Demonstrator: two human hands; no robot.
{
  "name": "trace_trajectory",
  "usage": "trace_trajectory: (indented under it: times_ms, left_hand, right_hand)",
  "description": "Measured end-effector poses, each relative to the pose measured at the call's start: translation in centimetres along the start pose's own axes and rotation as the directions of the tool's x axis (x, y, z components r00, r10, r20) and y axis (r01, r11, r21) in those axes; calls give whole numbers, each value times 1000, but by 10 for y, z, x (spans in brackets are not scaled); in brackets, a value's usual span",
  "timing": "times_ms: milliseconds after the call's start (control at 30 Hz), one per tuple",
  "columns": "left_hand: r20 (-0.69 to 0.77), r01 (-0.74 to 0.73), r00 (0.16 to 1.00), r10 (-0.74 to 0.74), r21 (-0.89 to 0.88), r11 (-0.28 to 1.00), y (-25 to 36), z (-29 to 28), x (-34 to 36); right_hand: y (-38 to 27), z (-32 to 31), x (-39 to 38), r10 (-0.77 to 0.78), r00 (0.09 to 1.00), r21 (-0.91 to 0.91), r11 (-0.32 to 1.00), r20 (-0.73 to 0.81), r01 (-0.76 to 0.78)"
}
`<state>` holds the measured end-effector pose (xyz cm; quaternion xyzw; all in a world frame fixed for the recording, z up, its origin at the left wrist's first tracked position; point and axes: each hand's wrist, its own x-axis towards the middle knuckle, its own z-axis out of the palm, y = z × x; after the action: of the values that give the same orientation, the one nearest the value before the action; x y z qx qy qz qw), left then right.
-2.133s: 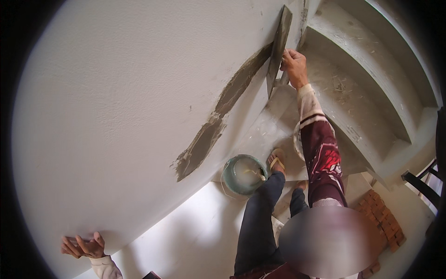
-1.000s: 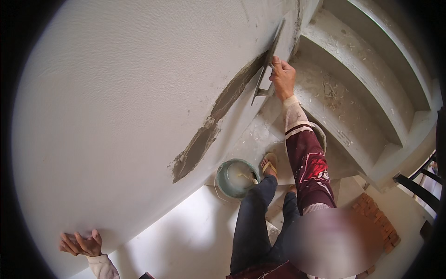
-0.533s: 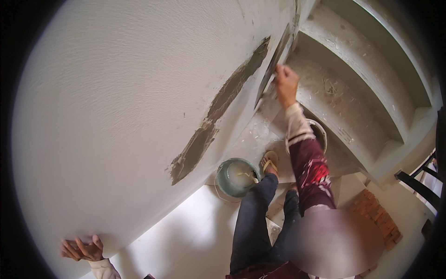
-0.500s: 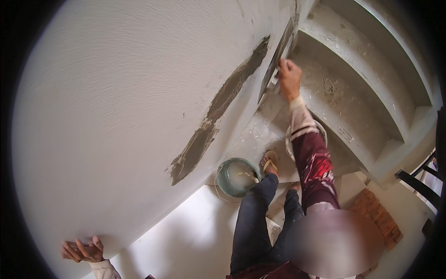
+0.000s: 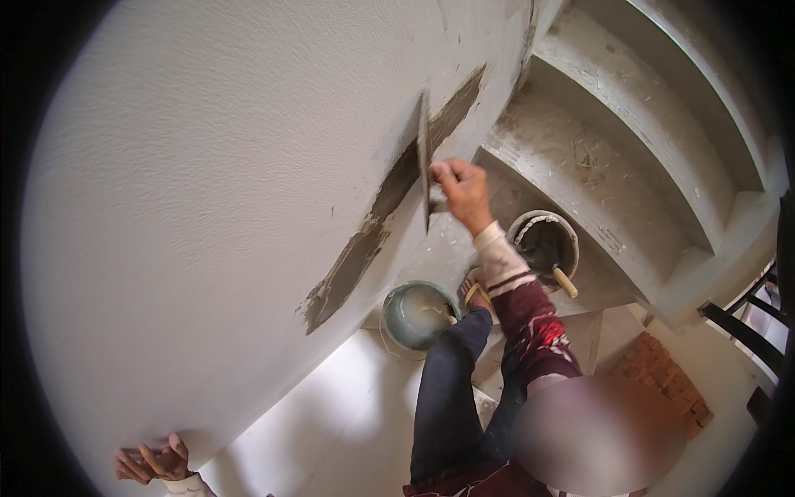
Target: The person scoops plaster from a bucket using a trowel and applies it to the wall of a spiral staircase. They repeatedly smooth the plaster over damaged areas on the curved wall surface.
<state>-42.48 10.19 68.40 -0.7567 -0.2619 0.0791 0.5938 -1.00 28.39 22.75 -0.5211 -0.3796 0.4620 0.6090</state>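
My right hand [image 5: 465, 192] is closed around the grip of a plastering trowel [image 5: 425, 149]. The trowel's long, thin blade is seen nearly edge-on against the wall, crossing a dark, rough-edged strip of wet mortar [image 5: 352, 258]. The hand hides most of the grip. That strip runs diagonally down the pale textured wall [image 5: 207, 190]. At the lower left, my left hand [image 5: 157, 462] rests by the wall with its fingers bent and apart, nothing visible in it.
By my foot stands a green bucket [image 5: 387, 319] of cloudy water. Right of it, a mortar-caked bucket [image 5: 571, 240] holds dark mix and a tool with a pale handle [image 5: 566, 282]. Curved concrete stairs [image 5: 596, 166] rise on the right; bricks [image 5: 658, 377] are stacked below, near a black railing [image 5: 745, 335].
My right hand has swung the trowel left and down from the stair-side corner onto the mortar strip. The mortar bucket has come into view from behind my arm. My left hand has barely shifted.
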Motion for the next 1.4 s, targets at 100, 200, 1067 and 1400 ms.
trace_trajectory:
  times_ms: [100,200,1067,1400]
  left_hand:
    - [8,10,1000,-10,9,1000,4,0,2]
    - [-2,13,1000,-13,-44,999,3,-1,6]
    - [29,16,999,-15,-10,1000,3,-6,3]
    - [21,66,998,-64,-106,992,-4,7,-23]
  right_hand:
    - [-4,28,-36,-51,999,19,998,-12,52]
    - [-9,51,-67,48,998,-9,999,36,-47]
    - [29,-48,-95,638,715,699,372,286,-611]
    - [54,-144,-241,714,656,797,236,246,-556]
